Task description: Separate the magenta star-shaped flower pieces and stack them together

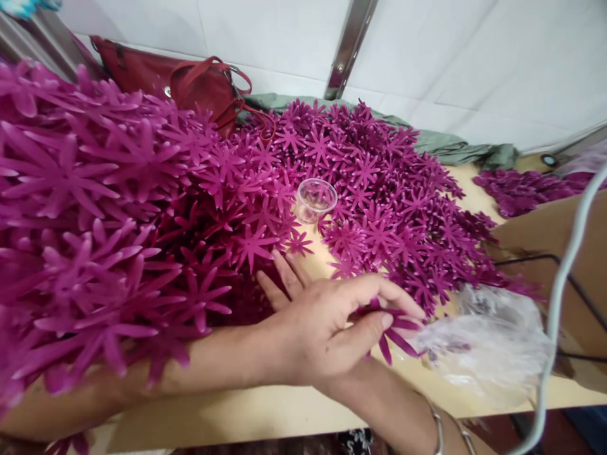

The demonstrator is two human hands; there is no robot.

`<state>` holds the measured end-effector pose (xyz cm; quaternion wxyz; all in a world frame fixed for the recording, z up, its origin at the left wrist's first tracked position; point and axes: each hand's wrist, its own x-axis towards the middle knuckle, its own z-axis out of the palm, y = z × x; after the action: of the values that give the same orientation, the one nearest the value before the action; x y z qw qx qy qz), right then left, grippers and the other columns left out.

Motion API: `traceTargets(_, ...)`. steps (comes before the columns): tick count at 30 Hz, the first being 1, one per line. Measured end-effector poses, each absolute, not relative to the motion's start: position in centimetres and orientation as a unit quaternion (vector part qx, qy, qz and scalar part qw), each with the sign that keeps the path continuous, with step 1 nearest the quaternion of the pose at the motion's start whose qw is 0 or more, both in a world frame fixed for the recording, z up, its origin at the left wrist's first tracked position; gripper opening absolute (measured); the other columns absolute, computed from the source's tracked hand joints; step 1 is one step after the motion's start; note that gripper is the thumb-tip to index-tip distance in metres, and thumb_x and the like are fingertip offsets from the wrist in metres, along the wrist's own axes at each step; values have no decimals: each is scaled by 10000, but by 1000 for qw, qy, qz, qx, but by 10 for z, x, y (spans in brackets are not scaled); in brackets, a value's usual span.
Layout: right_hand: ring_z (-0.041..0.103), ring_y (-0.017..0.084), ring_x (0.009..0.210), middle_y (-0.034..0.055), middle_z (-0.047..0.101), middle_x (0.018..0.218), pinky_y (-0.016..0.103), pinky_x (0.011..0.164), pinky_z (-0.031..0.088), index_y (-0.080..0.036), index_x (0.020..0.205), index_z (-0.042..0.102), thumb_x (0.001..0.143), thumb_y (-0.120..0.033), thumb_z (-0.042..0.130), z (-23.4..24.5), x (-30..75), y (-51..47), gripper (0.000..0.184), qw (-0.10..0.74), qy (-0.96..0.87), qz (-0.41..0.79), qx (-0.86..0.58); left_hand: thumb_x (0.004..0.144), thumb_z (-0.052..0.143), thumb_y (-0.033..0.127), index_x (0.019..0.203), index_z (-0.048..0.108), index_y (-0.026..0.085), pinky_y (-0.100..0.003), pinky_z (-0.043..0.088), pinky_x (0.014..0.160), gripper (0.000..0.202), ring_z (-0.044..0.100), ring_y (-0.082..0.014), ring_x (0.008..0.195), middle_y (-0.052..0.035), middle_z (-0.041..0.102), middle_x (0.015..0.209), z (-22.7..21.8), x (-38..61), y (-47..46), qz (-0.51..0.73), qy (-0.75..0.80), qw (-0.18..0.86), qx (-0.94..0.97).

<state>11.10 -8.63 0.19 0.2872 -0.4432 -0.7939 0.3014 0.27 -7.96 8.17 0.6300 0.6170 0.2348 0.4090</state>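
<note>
My left hand (327, 328) reaches in from the left, its thumb and fingers closed on a purple star-shaped artificial flower piece (396, 328). My right arm, with silver bangles, passes beneath the left wrist. Most of my right hand (283, 278) is hidden behind the left; its visible fingers are stretched out and apart at the edge of the left flower heap. That large heap of purple flower pieces (142, 158) partly covers my left forearm. A second heap (379, 183) spreads behind and to the right. Between the heaps stands a small clear plastic cup (317, 202).
A crumpled clear plastic bag (484, 347) lies on the table (227, 417) at right, beside a cardboard box (559, 240). A pale cable (559, 297) hangs in front of it. Behind are a red handbag (203, 85), green cloth (441, 145) and more purple pieces (526, 189).
</note>
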Motion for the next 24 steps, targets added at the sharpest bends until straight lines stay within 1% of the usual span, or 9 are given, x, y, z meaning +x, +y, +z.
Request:
traceTargets(3, 718, 359, 1179, 76, 741, 1285, 518, 962, 647, -345, 1374, 666, 950, -352, 700, 14, 141, -96, 426, 233, -826, 280, -430, 1001, 521, 137, 1125, 712, 212, -332, 567, 972, 240, 730, -210, 1053, -79, 761, 1119, 66, -1, -68, 447, 241, 608, 610)
traceTargets(4, 738, 357, 1126, 92, 739, 1295, 532, 933, 658, -318, 1363, 673, 946, -346, 703, 19, 151, -100, 419, 227, -831, 278, -426, 1005, 532, 151, 1124, 707, 202, -324, 557, 982, 218, 720, -204, 1069, -80, 754, 1130, 58, -1, -63, 469, 265, 597, 594)
traceTargets(5, 736, 349, 1140, 104, 740, 1289, 537, 950, 653, -295, 1378, 661, 963, -316, 674, 24, 161, -104, 416, 222, -835, 274, -422, 1006, 541, 163, 1116, 704, 200, -317, 545, 994, 201, 712, -198, 1077, -77, 748, 1128, 50, -2, -57, 489, 288, 587, 577)
traceTargets(7, 693, 314, 1252, 106, 716, 1349, 498, 1002, 636, -281, 1326, 688, 994, -248, 614, 33, 178, -109, 342, 237, -835, 257, -425, 997, 571, 184, 1096, 698, 199, -310, 531, 1009, 161, 700, -195, 1102, -75, 736, 1121, 33, 0, -47, 517, 337, 580, 531)
traceTargets(10, 725, 261, 1187, 70, 768, 1237, 443, 969, 642, -318, 1249, 719, 997, -190, 590, 44, 194, -109, 310, 283, -815, 231, -451, 971, 633, 214, 1112, 667, 195, -296, 540, 982, 146, 726, -173, 1039, -57, 747, 1064, 12, 5, -35, 535, 360, 621, 445)
traceTargets(12, 736, 244, 1131, 64, 776, 1186, 428, 957, 633, -324, 1235, 717, 995, -198, 599, 50, 196, -104, 295, 315, -789, 211, -483, 947, 675, 218, 1153, 635, 189, -297, 555, 954, 213, 748, -175, 1022, -59, 763, 1044, 7, 8, -29, 538, 349, 653, 403)
traceTargets(15, 707, 221, 1135, 76, 744, 1189, 399, 1001, 589, -295, 1177, 719, 996, -236, 625, 59, 189, -91, 212, 372, -733, 190, -538, 905, 743, 239, 1175, 627, 175, -291, 560, 936, 300, 759, -183, 1041, -76, 785, 1058, 9, 8, -24, 535, 332, 679, 378)
traceTargets(18, 688, 209, 1103, 79, 718, 1158, 384, 1012, 565, -270, 1164, 706, 988, -286, 652, 66, 175, -78, 184, 413, -688, 181, -569, 869, 788, 278, 1101, 673, 160, -271, 566, 870, 284, 768, -172, 942, -73, 803, 987, 11, 8, -21, 520, 329, 695, 371)
traceTargets(24, 692, 206, 1026, 87, 707, 1160, 362, 905, 584, -244, 1199, 687, 982, -391, 654, 66, 157, -65, 265, 432, -637, 225, -598, 794, 854, 343, 963, 699, 157, -223, 523, 658, 296, 685, -121, 677, -18, 755, 767, 8, 8, -17, 527, 331, 684, 380)
